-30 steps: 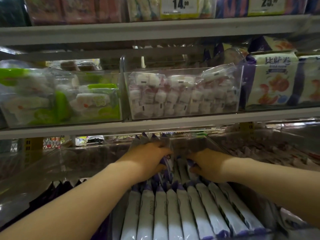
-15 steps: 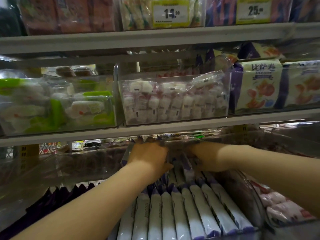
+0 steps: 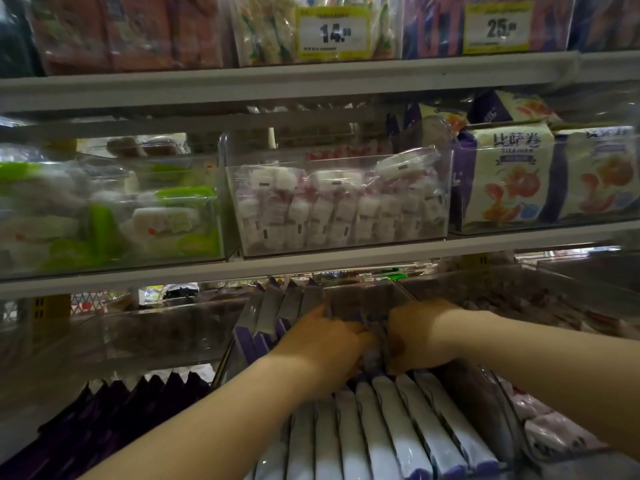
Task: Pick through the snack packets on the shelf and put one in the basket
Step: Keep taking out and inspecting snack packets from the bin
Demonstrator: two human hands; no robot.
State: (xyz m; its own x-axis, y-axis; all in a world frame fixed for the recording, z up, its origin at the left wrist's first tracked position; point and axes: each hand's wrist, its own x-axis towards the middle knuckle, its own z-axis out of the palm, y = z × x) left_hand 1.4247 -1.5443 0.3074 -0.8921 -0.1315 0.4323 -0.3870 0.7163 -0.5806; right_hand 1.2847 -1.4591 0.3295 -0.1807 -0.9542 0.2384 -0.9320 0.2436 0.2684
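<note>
A: While digging at the back end of the clear plastic bin [image 3: 223, 365], buried to the knuckles among long white-and-purple snack packets [image 3: 398, 427] standing on edge. Close together, left hand [image 3: 322, 341] and right hand [image 3: 420, 332], a bunch of packets squeezed between.

B: Gripping anything?

A: Hard to say. On the left, fingers [image 3: 348, 370] bent down into the row; on the right, hidden behind wrappers. Pinching one or merely parting them, cannot tell.

B: And the basket?

A: Nowhere in view. No packet lifted clear yet, so sorting only, by the look of it.

B: Dangers from here?

A: Plenty. Packed tight, hence a risk of dragging neighbours up along with the chosen one and spilling them over the bin's front edge. At the back-left corner, tilted silvery packets [image 3: 273, 306] just beside the left hand, liable to topple if nudged by that wrist. Low overhead, a grey metal shelf edge [image 3: 311, 268] too: easy to snag a packet or knock knuckles when lifting straight up. Thin wrappers, perhaps brittle inside; hard squeezing, likely crushing.
</note>
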